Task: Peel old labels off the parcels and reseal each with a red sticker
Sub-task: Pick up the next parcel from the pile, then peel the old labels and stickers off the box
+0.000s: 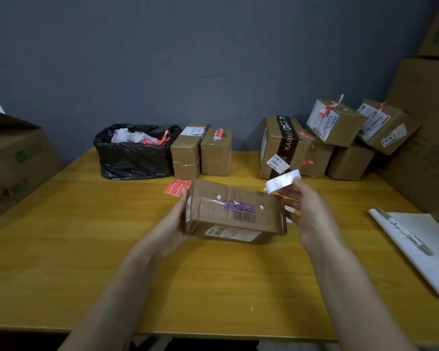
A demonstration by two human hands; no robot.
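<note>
Gripping the cardboard parcel (pixel 235 211) by its left end in our left hand (pixel 174 224), we judge it light, stiff and best held by its short ends, while our right hand (pixel 309 211) pinches the limp, likely tacky peeled white label (pixel 284 181) just above the parcel's right end.

We see a parcel-sorting back room: labelled cardboard parcels (pixel 337 122) stacked along a grey wall (pixel 188 59), big cartons (pixel 421 135) at both sides, a black bin bag (pixel 134 158) of paper scraps on our wooden table (pixel 86 236).
</note>
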